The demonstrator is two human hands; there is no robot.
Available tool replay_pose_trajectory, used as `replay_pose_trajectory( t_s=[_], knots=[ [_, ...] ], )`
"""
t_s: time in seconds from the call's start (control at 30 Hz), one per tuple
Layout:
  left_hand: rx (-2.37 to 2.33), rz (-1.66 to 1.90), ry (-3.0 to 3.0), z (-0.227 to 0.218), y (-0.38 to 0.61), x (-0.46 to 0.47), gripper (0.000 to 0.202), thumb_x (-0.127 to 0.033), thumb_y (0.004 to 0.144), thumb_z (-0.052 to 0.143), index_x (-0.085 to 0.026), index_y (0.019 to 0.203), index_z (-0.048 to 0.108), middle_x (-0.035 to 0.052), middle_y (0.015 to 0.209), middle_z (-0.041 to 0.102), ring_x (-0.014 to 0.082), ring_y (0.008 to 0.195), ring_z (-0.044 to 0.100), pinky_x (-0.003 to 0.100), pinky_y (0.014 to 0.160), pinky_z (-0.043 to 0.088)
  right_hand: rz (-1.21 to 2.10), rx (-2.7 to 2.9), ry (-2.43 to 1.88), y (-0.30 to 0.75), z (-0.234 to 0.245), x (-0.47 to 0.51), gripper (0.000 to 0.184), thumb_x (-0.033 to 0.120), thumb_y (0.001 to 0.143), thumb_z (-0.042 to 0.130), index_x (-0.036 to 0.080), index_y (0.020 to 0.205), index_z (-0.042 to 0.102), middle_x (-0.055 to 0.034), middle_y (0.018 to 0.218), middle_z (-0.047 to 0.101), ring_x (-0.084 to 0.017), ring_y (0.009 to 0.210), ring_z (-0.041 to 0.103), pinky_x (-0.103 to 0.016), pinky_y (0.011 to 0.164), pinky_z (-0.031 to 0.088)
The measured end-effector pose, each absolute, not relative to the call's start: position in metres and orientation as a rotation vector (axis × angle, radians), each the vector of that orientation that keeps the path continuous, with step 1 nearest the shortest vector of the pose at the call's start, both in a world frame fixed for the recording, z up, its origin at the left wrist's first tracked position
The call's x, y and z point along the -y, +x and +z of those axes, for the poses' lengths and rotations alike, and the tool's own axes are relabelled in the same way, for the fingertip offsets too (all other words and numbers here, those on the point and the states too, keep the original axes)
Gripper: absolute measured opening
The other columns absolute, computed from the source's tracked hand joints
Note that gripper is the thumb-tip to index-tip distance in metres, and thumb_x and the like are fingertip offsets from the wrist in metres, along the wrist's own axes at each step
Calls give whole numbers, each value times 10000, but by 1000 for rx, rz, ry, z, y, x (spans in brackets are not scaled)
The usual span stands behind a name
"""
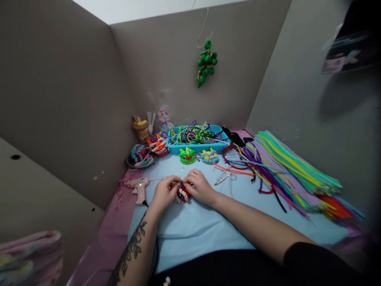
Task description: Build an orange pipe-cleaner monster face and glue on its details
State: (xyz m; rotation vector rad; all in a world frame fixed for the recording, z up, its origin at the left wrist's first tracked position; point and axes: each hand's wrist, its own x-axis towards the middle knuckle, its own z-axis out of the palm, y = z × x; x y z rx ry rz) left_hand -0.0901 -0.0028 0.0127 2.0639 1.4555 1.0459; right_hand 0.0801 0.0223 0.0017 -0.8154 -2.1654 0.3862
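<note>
Between my two hands, low over the blue cloth (208, 226), is a small red, white and blue pipe-cleaner figure (183, 194). My left hand (166, 192) grips it from the left, thumb and fingers bent. From the right, my right hand (199, 184) closes on its upper edge, the fingertips of both hands nearly meeting. Fingers cover much of the figure's top. A pink glue gun (141, 188) lies left of my left hand. Scissors (225, 175) rest on the cloth to the right. Just beyond stand a green figure (187, 156) and a light-blue one (210, 156).
A blue tray (196, 149) of tangled pipe cleaners stands at the back. Bundles of pipe cleaners (291, 171) spread along the right. At back left are a bowl (131, 163), an orange-and-white figure (159, 145) and a brown cup (141, 129). Grey panels (166, 59) enclose the table.
</note>
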Motion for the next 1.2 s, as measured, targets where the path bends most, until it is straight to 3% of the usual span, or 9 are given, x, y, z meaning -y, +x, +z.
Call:
replay_pose_trajectory(
  t_s=[0.53,1.0,1.2],
  knots=[
    [-1422,1119,1888,14,-90,3,111,-147,723,523,-166,775,620,9,735,647,134,691,579,229,649,440,499,2089,-739,84,0,-27,144,102,767,578,202,859,625,-25,775,623,-174,805,498,-327,783,362],
    [-1360,1105,1818,13,-91,2,109,-172,726,522,-164,784,614,16,746,650,140,699,597,240,665,468,616,2107,-658,79,0,-29,115,108,773,530,198,759,599,-23,730,599,-163,755,522,-309,750,412],
    [-1381,1119,1843,13,-91,3,146,-169,734,529,-167,848,621,35,826,667,151,762,609,257,710,473,696,2043,-758,79,4,-24,124,147,797,520,197,849,622,-32,812,647,-156,786,572,-289,752,427]
  ],
)
